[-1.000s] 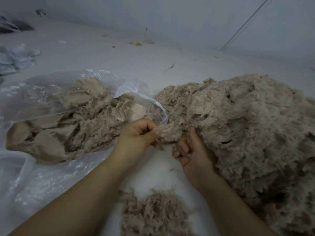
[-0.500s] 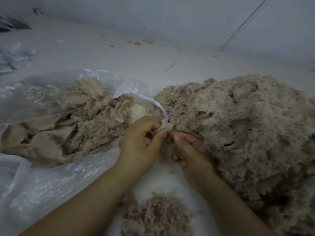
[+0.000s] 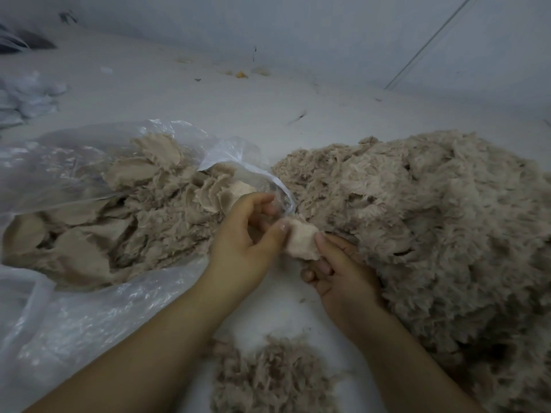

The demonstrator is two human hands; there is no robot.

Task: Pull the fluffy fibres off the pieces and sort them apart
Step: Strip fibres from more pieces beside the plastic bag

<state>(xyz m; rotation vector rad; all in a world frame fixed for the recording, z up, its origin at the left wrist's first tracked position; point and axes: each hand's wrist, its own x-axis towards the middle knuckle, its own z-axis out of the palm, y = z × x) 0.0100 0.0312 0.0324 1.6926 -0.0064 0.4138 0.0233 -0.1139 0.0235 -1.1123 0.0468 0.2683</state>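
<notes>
A small pale beige fabric piece (image 3: 301,240) is held between both hands at the middle of the view. My left hand (image 3: 247,242) pinches its left edge with thumb and fingers. My right hand (image 3: 340,272) pinches its right side, thumb on top. A large heap of fluffy beige pieces (image 3: 432,234) fills the right side, touching my right hand. A clear plastic bag (image 3: 89,308) on the left holds several beige pieces (image 3: 119,219). A small tuft pile of loose fibres (image 3: 274,377) lies on the white surface below my hands.
The white surface (image 3: 208,96) stretches back to a pale wall. Crumpled white plastic (image 3: 26,96) lies at the far left. Small scraps of debris (image 3: 241,74) sit near the wall. A thin cable (image 3: 429,43) runs down the wall at right.
My hands drew one piece out of the heap's edge. It now sits plain and smooth-side up between both hands, slightly nearer to me.
</notes>
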